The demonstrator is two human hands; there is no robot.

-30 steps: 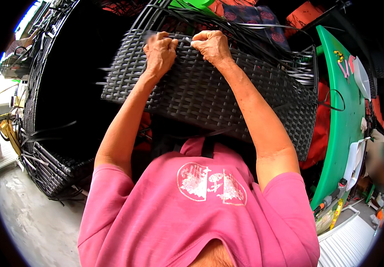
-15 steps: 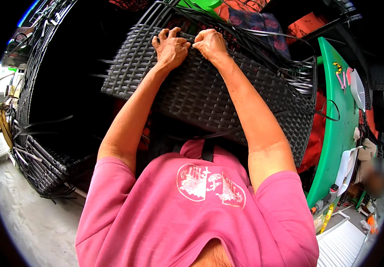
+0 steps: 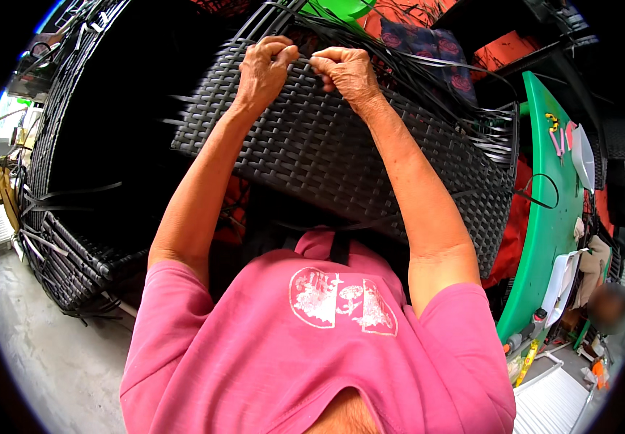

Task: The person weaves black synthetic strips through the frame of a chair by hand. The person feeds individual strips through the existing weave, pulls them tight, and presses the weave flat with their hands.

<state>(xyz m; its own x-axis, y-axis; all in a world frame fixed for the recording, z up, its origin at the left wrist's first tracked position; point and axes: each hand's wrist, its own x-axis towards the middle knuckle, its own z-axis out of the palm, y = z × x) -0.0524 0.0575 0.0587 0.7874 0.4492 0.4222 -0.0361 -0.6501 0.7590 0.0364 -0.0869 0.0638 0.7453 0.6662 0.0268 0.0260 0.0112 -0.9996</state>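
A dark grey woven wicker panel [image 3: 320, 148] lies across in front of me, its weave made of flat plastic strips. At its far edge my left hand [image 3: 262, 72] is closed, thumb and fingers pinched together. Close on its right, my right hand [image 3: 350, 78] also pinches, with its lower fingers curled. Between the two sets of fingertips runs a short piece of flat plastic strip [image 3: 304, 59]. The fingers partly hide it. Both hands stay just above the weave, near the uprights at the panel's top.
Loose dark strips [image 3: 428, 98] spread behind the panel. To the right stands a green table [image 3: 537, 217] with pink-handled scissors [image 3: 560, 141] and a white bowl [image 3: 582, 155]. Another woven frame [image 3: 84, 253] is on the left. A patterned cushion [image 3: 435, 61] lies at the back.
My left hand has moved a little up and left, its spread fingers now closed into a pinch. My right hand has shifted slightly right and turned, still pinching.
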